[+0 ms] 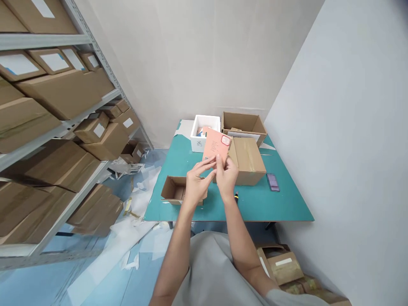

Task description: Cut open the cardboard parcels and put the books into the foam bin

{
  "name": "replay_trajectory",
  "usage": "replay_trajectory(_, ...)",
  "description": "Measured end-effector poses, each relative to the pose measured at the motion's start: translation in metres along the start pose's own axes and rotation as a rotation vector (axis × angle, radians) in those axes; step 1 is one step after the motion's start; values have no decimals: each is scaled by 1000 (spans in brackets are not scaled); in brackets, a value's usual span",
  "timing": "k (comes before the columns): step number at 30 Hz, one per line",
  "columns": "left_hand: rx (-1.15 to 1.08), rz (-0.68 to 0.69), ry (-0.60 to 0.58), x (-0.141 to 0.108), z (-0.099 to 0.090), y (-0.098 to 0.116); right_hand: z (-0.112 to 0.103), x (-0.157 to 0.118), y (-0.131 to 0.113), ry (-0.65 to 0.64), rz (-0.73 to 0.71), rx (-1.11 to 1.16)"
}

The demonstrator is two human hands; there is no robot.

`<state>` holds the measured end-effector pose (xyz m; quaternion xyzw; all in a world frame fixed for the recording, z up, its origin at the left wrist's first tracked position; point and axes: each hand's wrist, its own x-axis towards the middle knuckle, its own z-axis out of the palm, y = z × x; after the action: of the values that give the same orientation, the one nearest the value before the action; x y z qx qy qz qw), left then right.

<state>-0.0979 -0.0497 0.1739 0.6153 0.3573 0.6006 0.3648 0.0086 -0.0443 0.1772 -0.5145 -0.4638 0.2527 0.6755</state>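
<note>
1. Nearest is the wearer's grey top [212, 259], with both forearms reaching forward over the green surface [287, 208].
2. The right hand [227, 176] grasps the lower edge of a flat pink packet [216, 143], its thumb pressed on the printed face. The left hand [198, 182] has its fingers across the lower left part; whether they pinch it or only steady it, I cannot tell.
3. The packet is held up above the surface, just beyond the fingertips. Its slightly longer axis runs away from the body, the far end leaning a little right. Both hands are close to its lower edge, the right one having the clearer hold.
4. Beside the right forearm lies a black-and-yellow tool [236, 197], partly hidden. The small open box [177, 185] is left of and partly behind the left hand.
5. Beyond the right hand sits a closed carton [251, 178], with a purplish stack [273, 182] to its right.
6. Farther off, a white foam box [197, 145] holding small items is left of a larger open carton [239, 120]. Both are near the wall [197, 59].
</note>
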Motion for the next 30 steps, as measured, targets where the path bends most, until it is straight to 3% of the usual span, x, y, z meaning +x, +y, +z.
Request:
replay_trajectory(5,-45,-197,216,6,-10,-10,-23,16,16,-52,39,166)
replay_trajectory(9,-274,-343,109,9,-11,-22,-23,15,19,-130,64,217)
replay_trajectory(12,-284,-344,177,9,-6,-25,-21,13,17,-140,61,148)
replay_trajectory(18,-140,-280,377,12,4,-26,-14,3,8,28,-135,-170)
replay_trajectory(20,-137,-260,336,12,9,-26,-8,0,8,-34,-129,-168)
replay_trajectory(22,-143,-235,213,12,13,-24,-2,0,11,-80,-78,-125)
replay_trajectory(26,-198,-247,-23,19,11,-23,-2,14,22,-24,22,-31)
replay_trajectory(28,-236,-281,-24,26,3,-26,-6,24,28,3,63,41)
replay_trajectory(30,-231,-298,78,35,-9,-33,-10,33,33,18,109,122)
